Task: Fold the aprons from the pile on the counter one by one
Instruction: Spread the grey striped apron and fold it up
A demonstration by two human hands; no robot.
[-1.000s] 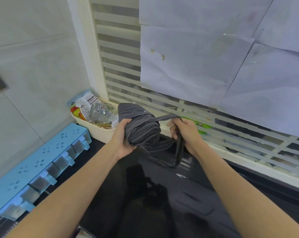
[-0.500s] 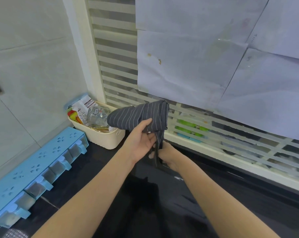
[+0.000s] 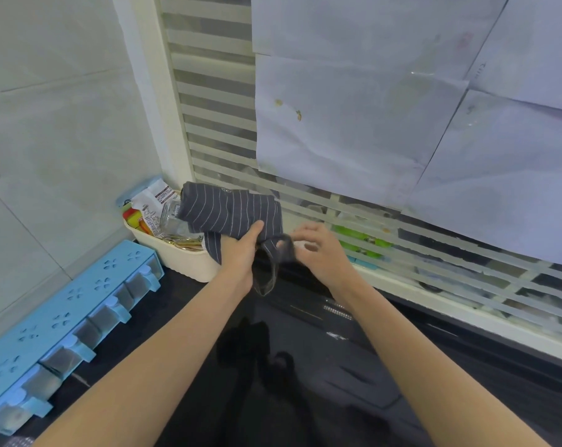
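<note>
A glossy black table (image 3: 337, 366) runs along a pale tiled wall (image 3: 47, 124) on the left and a window with frosted horizontal stripes (image 3: 215, 101) behind, most of the pane covered by creased white paper sheets (image 3: 353, 117). In the corner stands a cream plastic basket (image 3: 176, 256) holding printed packets and a clear glass jar (image 3: 173, 217). A light blue plastic organiser with small clear drawers (image 3: 63, 314) lies along the wall at the left, well apart from the hands.

The dark grey apron with thin white pinstripes (image 3: 231, 211) is held in the air above the table, just in front of the window and partly overlapping the basket's right rim in this view. It is bundled into a compact fold, with a strap (image 3: 266, 279) hanging down in a loop below it.

The left hand (image 3: 241, 253) holds the bundle from beneath; its grip is closed on the fabric, thumb pressed against the near face. The right hand (image 3: 318, 253) is just beside the bundle's right end; its grip is partly spread, fingers loosely curved, with the fingertips at a blurred strap end (image 3: 282, 250). Whether they actually pinch that strap cannot be told because of motion blur.
</note>
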